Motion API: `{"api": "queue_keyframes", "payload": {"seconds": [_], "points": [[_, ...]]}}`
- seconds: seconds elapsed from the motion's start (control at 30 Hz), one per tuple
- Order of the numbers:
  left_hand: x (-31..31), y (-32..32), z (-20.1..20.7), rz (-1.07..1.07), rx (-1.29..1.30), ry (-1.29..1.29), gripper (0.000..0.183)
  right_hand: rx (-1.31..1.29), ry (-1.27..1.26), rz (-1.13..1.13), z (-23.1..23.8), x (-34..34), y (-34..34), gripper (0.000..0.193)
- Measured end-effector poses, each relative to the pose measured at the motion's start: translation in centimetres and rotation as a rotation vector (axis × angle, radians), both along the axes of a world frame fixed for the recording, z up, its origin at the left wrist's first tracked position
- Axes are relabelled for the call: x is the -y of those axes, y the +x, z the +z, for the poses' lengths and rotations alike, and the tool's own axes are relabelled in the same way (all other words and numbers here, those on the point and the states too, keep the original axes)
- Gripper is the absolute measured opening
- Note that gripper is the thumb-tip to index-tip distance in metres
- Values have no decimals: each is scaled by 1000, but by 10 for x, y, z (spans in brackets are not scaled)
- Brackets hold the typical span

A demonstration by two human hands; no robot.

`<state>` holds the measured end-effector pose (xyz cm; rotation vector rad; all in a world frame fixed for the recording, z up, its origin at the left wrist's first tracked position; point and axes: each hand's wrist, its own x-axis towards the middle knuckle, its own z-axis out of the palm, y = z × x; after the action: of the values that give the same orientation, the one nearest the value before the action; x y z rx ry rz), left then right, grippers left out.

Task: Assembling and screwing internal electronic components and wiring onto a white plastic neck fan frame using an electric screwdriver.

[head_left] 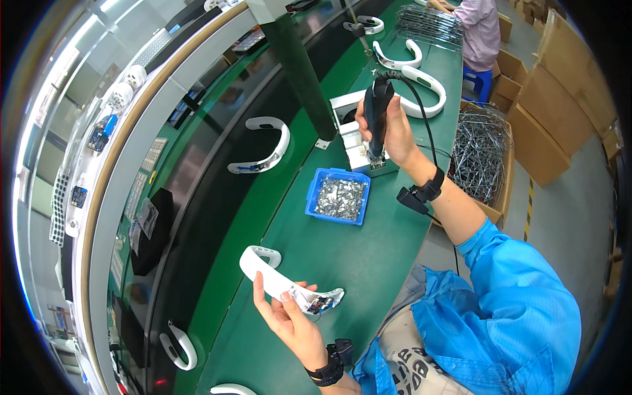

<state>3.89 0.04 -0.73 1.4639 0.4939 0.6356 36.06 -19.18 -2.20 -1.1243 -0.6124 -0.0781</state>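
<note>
My left hand [289,329] holds a white U-shaped plastic housing [266,273], like that of a neck fan, just over the green bench. A small circuit board [320,303] with wires shows at its near end. My right hand [399,135] is wrapped round a black electric screwdriver [377,108], held upright with its cord trailing down past my wrist. The driver's lower end points down at a small white-topped box [355,150], perhaps a screw feeder; whether the tip touches it is hidden. Between my hands stands a blue bin [336,219] filled with small metal pieces.
Further white housings lie on the dark conveyor belt [260,204], one [270,148] at mid-left, and beyond the box. A green post [299,79] rises behind it. Right of the bench, a carton [503,197] holds bent metal wires. A co-worker [479,33] sits at the far end.
</note>
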Motion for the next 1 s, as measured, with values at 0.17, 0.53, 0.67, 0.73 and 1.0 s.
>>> {"api": "queue_keyframes", "payload": {"seconds": [0.17,0.53,0.67,0.73,1.0], "points": [[-2,1,-1,-4,-4,-13,55,-91,-26,44,1,1,-16,88],[1,6,-7,-31,32,44,54,-86,289,531,97,-62,-141,103],[0,6,-12,-8,28,87,54,-43,287,732,110,-93,-174,109],[0,5,-15,16,32,96,54,-74,240,766,114,-108,-183,105],[5,6,-14,141,60,241,46,-118,205,826,106,-130,-187,100]]}}
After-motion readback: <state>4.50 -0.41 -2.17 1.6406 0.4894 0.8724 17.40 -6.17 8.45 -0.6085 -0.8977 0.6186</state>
